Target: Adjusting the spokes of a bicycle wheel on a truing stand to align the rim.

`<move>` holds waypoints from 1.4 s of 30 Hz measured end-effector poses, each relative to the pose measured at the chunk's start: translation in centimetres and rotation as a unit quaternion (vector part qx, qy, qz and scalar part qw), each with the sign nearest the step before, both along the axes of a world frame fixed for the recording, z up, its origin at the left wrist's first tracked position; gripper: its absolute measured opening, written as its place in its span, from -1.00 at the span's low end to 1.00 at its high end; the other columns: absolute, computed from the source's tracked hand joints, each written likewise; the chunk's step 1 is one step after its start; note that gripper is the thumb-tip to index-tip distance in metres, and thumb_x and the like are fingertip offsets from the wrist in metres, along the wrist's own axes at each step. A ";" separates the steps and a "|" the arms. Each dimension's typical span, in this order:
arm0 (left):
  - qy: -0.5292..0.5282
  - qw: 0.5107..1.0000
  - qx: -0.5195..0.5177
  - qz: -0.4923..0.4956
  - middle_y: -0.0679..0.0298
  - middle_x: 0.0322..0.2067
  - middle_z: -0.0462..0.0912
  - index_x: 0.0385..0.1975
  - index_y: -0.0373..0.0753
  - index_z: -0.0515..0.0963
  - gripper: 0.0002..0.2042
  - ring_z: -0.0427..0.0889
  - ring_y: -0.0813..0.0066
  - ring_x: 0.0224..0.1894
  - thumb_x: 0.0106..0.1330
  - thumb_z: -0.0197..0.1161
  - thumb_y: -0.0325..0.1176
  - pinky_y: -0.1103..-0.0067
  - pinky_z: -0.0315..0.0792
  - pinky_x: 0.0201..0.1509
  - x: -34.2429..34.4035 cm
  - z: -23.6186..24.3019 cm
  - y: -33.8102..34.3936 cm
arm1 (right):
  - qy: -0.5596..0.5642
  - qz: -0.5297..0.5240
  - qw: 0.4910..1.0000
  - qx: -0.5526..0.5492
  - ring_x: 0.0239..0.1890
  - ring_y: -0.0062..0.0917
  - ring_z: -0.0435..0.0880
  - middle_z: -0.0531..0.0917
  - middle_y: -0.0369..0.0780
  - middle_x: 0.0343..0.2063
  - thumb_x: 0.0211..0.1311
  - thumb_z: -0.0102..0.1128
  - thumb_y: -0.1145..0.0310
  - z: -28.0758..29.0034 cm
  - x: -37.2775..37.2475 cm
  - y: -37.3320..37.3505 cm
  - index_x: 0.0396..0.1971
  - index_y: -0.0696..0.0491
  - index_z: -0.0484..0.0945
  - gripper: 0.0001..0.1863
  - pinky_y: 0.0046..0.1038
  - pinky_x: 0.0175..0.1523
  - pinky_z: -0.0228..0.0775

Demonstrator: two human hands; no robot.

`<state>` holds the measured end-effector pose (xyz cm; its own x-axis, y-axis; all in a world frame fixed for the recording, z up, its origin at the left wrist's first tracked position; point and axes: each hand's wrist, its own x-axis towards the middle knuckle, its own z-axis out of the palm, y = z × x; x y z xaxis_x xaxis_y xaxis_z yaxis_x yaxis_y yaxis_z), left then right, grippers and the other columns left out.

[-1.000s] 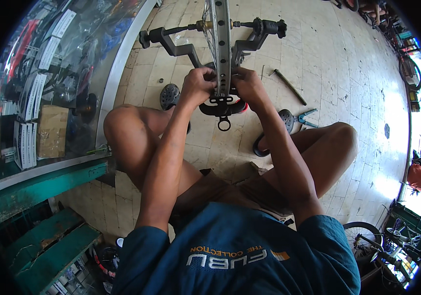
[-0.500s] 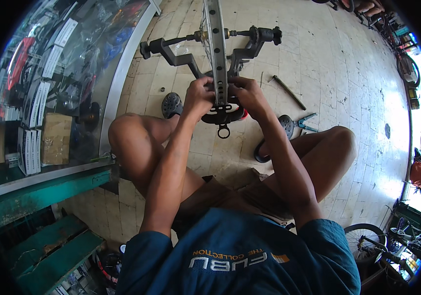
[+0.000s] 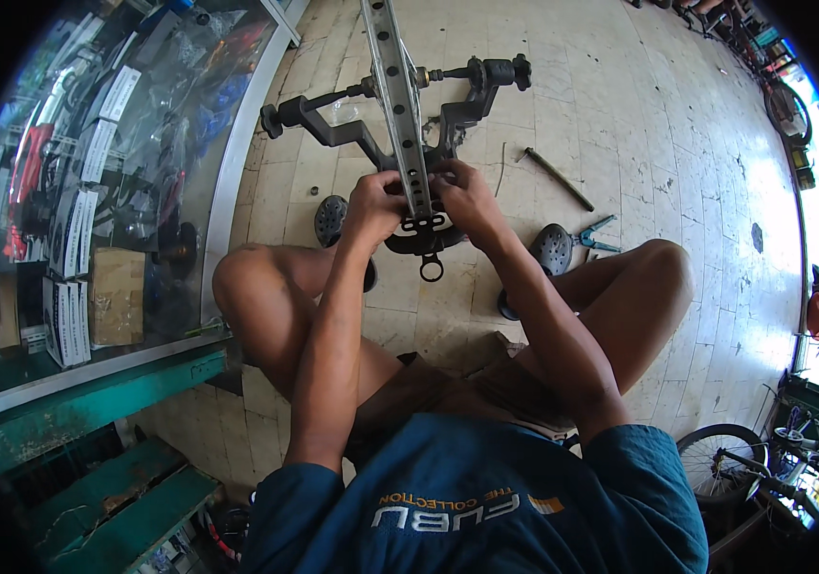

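A bare silver bicycle rim (image 3: 398, 105) with a row of holes stands edge-on in a black wheel truing stand (image 3: 338, 132), its axle held between the stand's two arms. My left hand (image 3: 377, 207) is closed at the left side of the rim, its fingertips pressed in near the spokes. From the other side my right hand (image 3: 467, 201) grips at the same low part of the rim, with fingers bent. The rim hides part of both sets of fingertips, so any small piece between them cannot be made out. Below the hands, a black ring-ended handle (image 3: 431, 268) hangs from the stand.
A hammer-like tool (image 3: 560, 179) and teal-handled cutters (image 3: 593, 235) lie on the tiled floor to the right, near my clog (image 3: 552, 249). A glass display case (image 3: 223, 182) with boxes borders the left. At lower right stands a bicycle wheel (image 3: 723, 461).
The rim and stand have shifted a little to the left and now lean slightly in view. Both hands have stayed at the lower rim, the right one drawing in closer.
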<state>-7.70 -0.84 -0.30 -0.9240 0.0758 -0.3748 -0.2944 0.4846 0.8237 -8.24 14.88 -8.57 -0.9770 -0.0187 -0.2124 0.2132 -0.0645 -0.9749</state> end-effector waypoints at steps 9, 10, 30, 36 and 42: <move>-0.058 0.975 0.209 0.043 0.25 -0.50 0.67 -0.10 -0.36 0.66 -0.76 0.53 0.60 -0.52 0.24 0.29 -0.50 0.65 0.38 -0.49 -1.0 -4.6 -3.0 | 0.023 0.044 0.997 0.056 -0.46 -0.53 0.54 0.73 -0.16 -0.39 0.37 0.13 0.43 0.8 0.0 0.4 -0.16 0.26 0.68 -0.76 -0.47 -0.34 0.38; -0.058 0.972 0.223 0.041 0.24 -0.50 0.68 -0.08 -0.36 0.66 -0.74 0.53 0.59 -0.52 0.24 0.29 -0.49 0.63 0.39 -0.50 -1.0 -4.7 -3.0 | 0.007 0.043 0.998 0.041 -0.47 -0.53 0.53 0.73 -0.17 -0.39 0.37 0.13 0.43 1.2 0.0 0.6 -0.16 0.25 0.69 -0.76 -0.47 -0.35 0.38; 0.017 1.000 0.020 -0.005 0.19 -0.39 0.76 -0.01 -0.38 0.68 -0.68 0.58 0.54 -0.48 0.23 0.30 -0.45 0.62 0.41 -0.40 0.1 -3.0 -2.2 | 0.020 -0.045 0.999 0.020 -0.39 -0.51 0.55 0.70 -0.17 -0.42 0.40 0.10 0.39 -0.6 1.1 -1.3 -0.16 0.23 0.67 -0.76 -0.49 -0.25 0.40; 0.031 0.998 0.043 0.014 0.22 -0.43 0.73 -0.09 -0.38 0.70 -0.75 0.52 0.57 -0.54 0.28 0.28 -0.45 0.63 0.38 -0.46 0.4 -2.3 -1.4 | 0.049 -0.023 0.998 0.044 -0.42 -0.51 0.51 0.66 -0.19 -0.42 0.47 0.04 0.27 -0.7 1.4 -0.7 -0.19 0.24 0.61 -0.69 -0.49 -0.28 0.36; -0.039 0.971 0.221 0.088 0.23 -0.45 0.70 -0.11 -0.39 0.68 -0.78 0.50 0.57 -0.56 0.30 0.27 -0.47 0.64 0.37 -0.51 0.5 -3.3 -1.7 | 0.008 0.027 0.999 0.033 -0.36 -0.56 0.58 0.69 -0.18 -0.33 0.51 -0.05 0.32 0.7 1.5 -0.4 -0.04 0.22 0.59 -0.68 -0.55 -0.31 0.43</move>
